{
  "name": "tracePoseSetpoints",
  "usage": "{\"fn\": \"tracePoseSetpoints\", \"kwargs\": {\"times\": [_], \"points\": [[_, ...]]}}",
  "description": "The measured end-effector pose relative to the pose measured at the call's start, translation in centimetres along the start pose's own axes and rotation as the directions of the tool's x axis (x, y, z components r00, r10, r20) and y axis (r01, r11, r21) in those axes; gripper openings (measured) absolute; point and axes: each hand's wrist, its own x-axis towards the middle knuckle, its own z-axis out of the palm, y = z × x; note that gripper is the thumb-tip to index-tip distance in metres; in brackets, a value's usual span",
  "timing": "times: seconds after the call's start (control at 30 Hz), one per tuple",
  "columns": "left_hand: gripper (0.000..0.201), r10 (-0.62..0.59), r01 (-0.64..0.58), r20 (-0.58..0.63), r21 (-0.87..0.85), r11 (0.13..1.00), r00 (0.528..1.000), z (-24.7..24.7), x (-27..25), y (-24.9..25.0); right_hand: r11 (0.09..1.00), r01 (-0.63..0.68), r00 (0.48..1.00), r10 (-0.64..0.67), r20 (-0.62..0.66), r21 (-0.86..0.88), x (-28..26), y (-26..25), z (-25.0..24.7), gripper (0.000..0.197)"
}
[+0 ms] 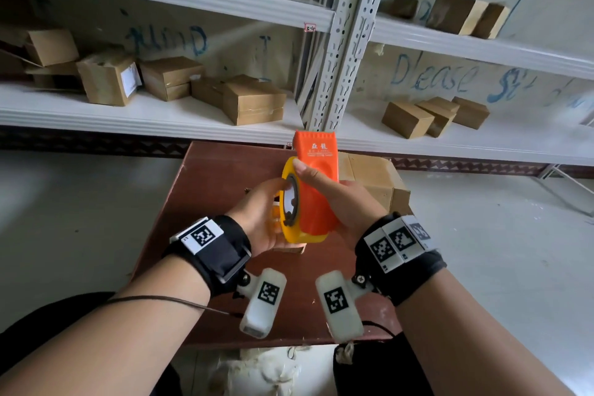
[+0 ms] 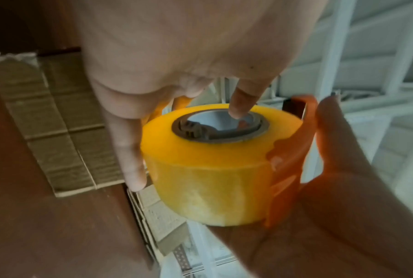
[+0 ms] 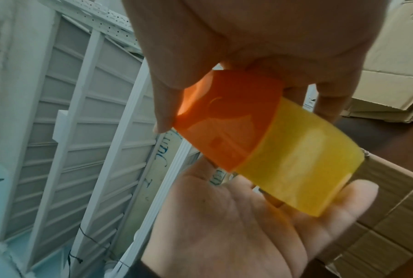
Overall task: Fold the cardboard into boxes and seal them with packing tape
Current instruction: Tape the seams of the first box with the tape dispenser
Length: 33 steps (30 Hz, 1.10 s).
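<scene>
An orange tape dispenser [image 1: 316,170] carrying a yellow tape roll [image 1: 291,202] is held upright above the brown table [image 1: 218,177]. My right hand [image 1: 350,199] grips the orange body, thumb across its front. My left hand [image 1: 260,215] lies against the roll's left face with fairly straight fingers. In the left wrist view one fingertip touches the roll's core [image 2: 219,127]. The right wrist view shows my left palm [image 3: 248,225] flat under the roll [image 3: 303,163]. A folded cardboard box [image 1: 373,180] stands on the table behind the dispenser. Flat cardboard [image 2: 57,122] lies on the table.
White metal shelves [image 1: 160,125] behind the table hold several small cardboard boxes [image 1: 254,100], with a perforated upright [image 1: 340,58] between the bays. Pale floor lies on both sides of the table. A light sack [image 1: 266,370] sits below the table's near edge.
</scene>
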Motion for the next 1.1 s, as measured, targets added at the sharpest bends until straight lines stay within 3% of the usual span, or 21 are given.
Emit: {"fn": "tracePoseSetpoints", "kwargs": {"times": [0.17,0.37,0.5,0.67,0.77,0.93,1.1], "points": [[0.026,0.248,-0.227,-0.138,0.152,0.962,0.959,0.3,-0.3,0.3,0.996,0.011,1.0,-0.01,0.012,-0.085,-1.2,0.2,0.3,0.089],[0.056,0.417,-0.416,-0.001,0.059,0.907,0.909,-0.6,-0.8,1.2,0.981,0.073,0.996,-0.082,-0.042,-0.182,-1.3,0.1,0.2,0.085],[0.051,0.44,-0.438,-0.008,0.073,0.896,0.898,-0.9,-0.9,1.3,0.972,0.061,0.995,-0.077,-0.066,-0.226,-1.1,-0.2,0.3,0.093],[0.034,0.421,-0.418,-0.038,0.068,0.906,0.906,-1.1,-1.1,1.8,0.934,0.087,0.994,-0.106,-0.036,-0.346,-1.6,-0.7,0.2,0.059],[0.026,0.409,-0.406,-0.038,0.066,0.912,0.912,-1.2,-0.9,1.9,0.918,0.074,0.993,-0.103,-0.053,-0.389,-1.9,-1.1,0.0,0.054],[0.02,0.397,-0.397,-0.042,0.01,0.918,0.917,-1.2,-1.2,2.1,0.924,0.072,0.994,-0.099,-0.055,-0.377,-2.2,-1.1,-0.3,0.06],[0.018,0.372,-0.368,-0.051,0.072,0.927,0.927,-1.7,-1.4,2.1,0.869,0.098,0.971,-0.191,-0.147,-0.485,-2.1,-0.7,-0.8,0.091]]}}
